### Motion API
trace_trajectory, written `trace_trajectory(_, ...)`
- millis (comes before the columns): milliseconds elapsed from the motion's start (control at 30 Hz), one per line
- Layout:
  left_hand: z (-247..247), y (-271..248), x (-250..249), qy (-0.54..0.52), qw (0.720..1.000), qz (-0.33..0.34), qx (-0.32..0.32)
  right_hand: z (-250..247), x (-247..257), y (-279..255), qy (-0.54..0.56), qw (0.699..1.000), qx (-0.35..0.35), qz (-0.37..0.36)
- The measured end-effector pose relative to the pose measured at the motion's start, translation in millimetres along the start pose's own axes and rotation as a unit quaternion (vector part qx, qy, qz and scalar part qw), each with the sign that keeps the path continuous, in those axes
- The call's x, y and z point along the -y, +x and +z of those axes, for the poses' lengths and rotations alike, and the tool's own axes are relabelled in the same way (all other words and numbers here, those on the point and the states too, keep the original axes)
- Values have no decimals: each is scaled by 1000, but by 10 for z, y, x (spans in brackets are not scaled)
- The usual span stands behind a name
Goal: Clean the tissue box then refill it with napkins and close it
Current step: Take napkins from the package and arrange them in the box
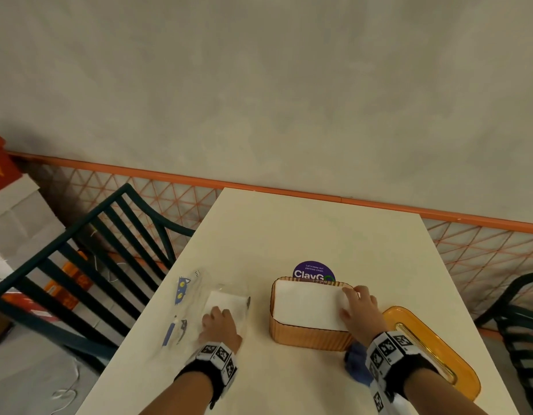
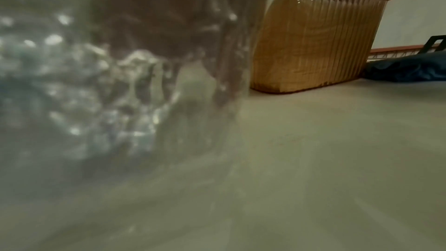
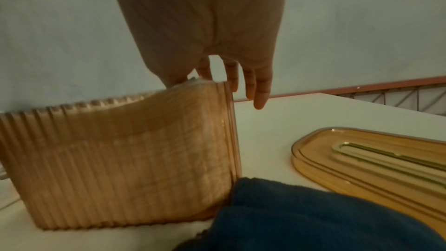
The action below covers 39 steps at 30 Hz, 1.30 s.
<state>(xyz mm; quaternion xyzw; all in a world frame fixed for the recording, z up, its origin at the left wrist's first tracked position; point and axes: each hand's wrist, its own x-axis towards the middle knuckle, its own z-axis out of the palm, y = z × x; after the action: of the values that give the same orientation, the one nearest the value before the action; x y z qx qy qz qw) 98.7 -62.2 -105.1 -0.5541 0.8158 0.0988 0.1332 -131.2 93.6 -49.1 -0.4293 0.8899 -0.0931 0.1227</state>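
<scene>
One full stack of napkins fills the open tissue box mid-counter. Right hand lies flat on it, likely tamping. Left hand presses the plastic napkin pack; its grip is unclear. Lid waits right, blue cloth near.

Head view looks down; wrist views low, sharing tissue box
</scene>
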Motion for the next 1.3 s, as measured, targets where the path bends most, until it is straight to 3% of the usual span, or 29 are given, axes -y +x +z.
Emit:
trace_trajectory(167,13,2,-1,22,999,-9,-41,73,10,-13,31,999,11,15)
trace_trajectory(500,-60,78,92,-9,998,-5,-60,60,17,-9,32,999,28,26)
trace_trajectory(667,-367,80,214,-83,996,0,-16,5,18,-19,41,998,44,26)
trace_trajectory(800,-979,-114,221,-173,979,-9,-104,-254,77,-12,65,998,-22,15)
trace_trajectory(867,-1262,-261,171,-195,967,22,-164,-436,176,11,135,989,-59,-3)
trace_trajectory(933,-1470,-421,48,-207,953,75,-210,-640,349,15,267,963,-22,-13)
trace_trajectory(1033,-1576,-613,-223,-212,927,164,-264,-920,649,-36,477,875,84,-1)
trace_trajectory(1133,-1490,-707,-449,-199,899,239,-308,-1136,811,-65,589,796,135,25)
trace_trajectory(1200,-1406,-745,-537,-165,880,316,-314,-1216,829,-75,613,772,165,19)
trace_trajectory(1300,-1220,-724,-627,-133,839,399,-345,-1302,767,-111,603,782,158,10)
